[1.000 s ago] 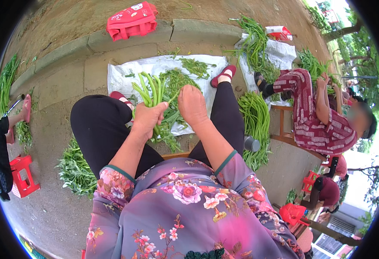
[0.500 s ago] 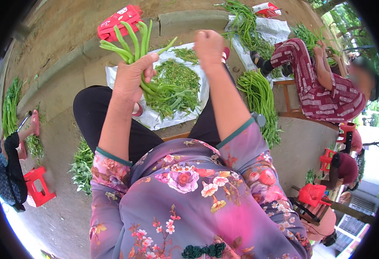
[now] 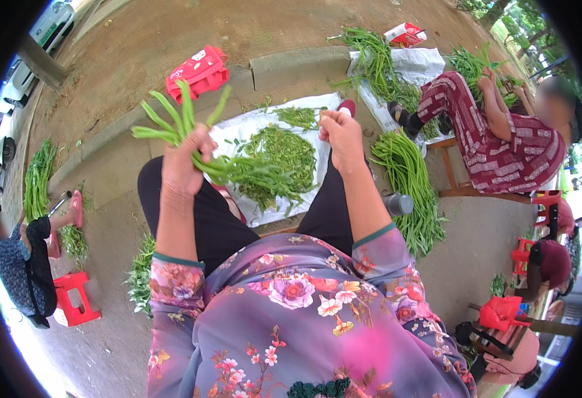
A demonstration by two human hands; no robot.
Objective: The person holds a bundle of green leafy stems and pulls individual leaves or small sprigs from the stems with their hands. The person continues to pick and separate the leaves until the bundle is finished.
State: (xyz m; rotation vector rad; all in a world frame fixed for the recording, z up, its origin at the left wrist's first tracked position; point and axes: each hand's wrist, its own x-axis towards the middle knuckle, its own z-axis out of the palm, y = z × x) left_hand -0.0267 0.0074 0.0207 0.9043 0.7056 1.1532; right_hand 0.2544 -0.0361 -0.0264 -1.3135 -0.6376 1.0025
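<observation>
My left hand is wrapped round a bunch of water spinach; its thick, pale green stems fan out past the thumb side. The leafy ends hang toward my lap, over a white plastic sheet. On that sheet lies a heap of plucked green leaves and short pieces. My right hand is held apart from the bunch, above the sheet's right edge. Its thumb and fingers are pressed together, and I cannot make out whether anything small sits between them.
To the right lies a long pile of green stems beside a grey bottle. A person in maroon patterned clothes handles greens farther right. A red bag is by the kerb. Red stool and another person are left.
The bunch has tipped lower and leftward in my left hand. My right hand has come down from a raised, blurred fist to a pinch lower and farther right. The view has shifted slightly.
</observation>
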